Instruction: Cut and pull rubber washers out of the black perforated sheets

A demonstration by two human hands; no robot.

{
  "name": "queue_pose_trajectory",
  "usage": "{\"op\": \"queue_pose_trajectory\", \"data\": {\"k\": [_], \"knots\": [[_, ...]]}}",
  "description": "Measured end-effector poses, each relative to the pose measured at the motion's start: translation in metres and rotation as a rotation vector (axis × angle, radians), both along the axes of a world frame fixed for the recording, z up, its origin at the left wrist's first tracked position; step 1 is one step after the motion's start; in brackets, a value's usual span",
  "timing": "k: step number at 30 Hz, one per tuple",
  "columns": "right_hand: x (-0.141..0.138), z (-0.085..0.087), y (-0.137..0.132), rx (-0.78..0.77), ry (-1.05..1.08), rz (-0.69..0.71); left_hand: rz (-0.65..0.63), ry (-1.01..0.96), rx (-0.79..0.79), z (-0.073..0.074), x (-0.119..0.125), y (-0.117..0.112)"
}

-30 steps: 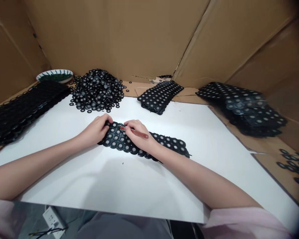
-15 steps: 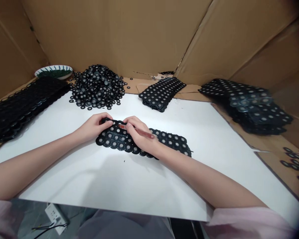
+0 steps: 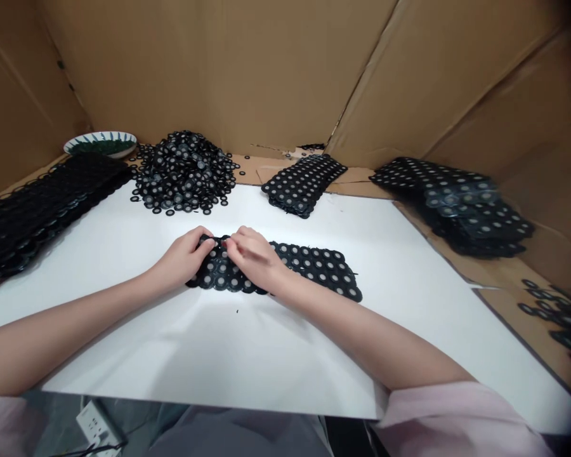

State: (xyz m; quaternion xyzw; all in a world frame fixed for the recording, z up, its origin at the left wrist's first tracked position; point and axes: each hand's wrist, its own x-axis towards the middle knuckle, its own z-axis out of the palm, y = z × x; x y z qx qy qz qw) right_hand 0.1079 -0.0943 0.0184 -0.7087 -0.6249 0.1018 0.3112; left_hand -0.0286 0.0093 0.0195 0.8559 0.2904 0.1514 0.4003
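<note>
A black sheet of joined rings with grey centres (image 3: 314,266) lies flat on the white board (image 3: 247,355) in the middle. My left hand (image 3: 183,257) rests on the sheet's left end, its fingers curled onto the far corner. My right hand (image 3: 252,257) lies over the sheet just to the right, fingers pinched together at the far edge, fingertips nearly meeting those of the left hand. The thin reddish tool seen earlier in the right hand is hidden now.
A heap of loose black rings (image 3: 183,171) sits at the back left, beside a patterned bowl (image 3: 101,143). Stacks of ring sheets lie at the far left (image 3: 33,212), back centre (image 3: 304,181) and right (image 3: 461,206). Cardboard walls (image 3: 285,70) enclose the area.
My right hand has slid left along the sheet's far edge toward the left hand, and the reddish tool no longer shows. The left hand stayed at the sheet's left end.
</note>
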Motion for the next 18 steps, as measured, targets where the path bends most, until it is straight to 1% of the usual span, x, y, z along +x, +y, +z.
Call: {"op": "queue_pose_trajectory", "data": {"k": [2, 3, 4, 6, 7, 9, 11, 12, 14, 18], "knots": [[0.008, 0.003, -0.005, -0.027, 0.245, 0.048, -0.028, -0.015, -0.061, 0.000, 0.000, 0.003], [0.011, 0.003, -0.008, -0.027, 0.330, 0.067, -0.039, -0.027, -0.084, 0.000, 0.000, 0.005], [0.012, 0.004, -0.010, -0.015, 0.381, 0.075, -0.050, -0.040, -0.102, 0.000, 0.000, 0.006], [0.012, 0.003, -0.014, 0.024, 0.409, 0.062, -0.067, -0.070, -0.151, 0.000, 0.000, 0.008], [0.011, 0.002, -0.015, 0.039, 0.401, 0.049, -0.073, -0.085, -0.200, 0.001, 0.000, 0.009], [0.007, 0.001, -0.015, 0.065, 0.355, 0.034, -0.098, -0.110, -0.348, 0.003, -0.002, 0.013], [0.004, 0.000, -0.015, 0.114, 0.286, 0.038, -0.154, -0.096, -0.502, 0.006, -0.003, 0.017], [0.003, 0.000, -0.015, 0.142, 0.253, 0.047, -0.179, -0.071, -0.553, 0.008, -0.004, 0.019], [0.002, 0.000, -0.015, 0.187, 0.195, 0.061, -0.199, -0.009, -0.587, 0.010, -0.005, 0.020], [0.003, 0.000, -0.018, 0.191, 0.034, 0.099, -0.139, 0.037, -0.501, 0.011, -0.007, 0.013]]}}
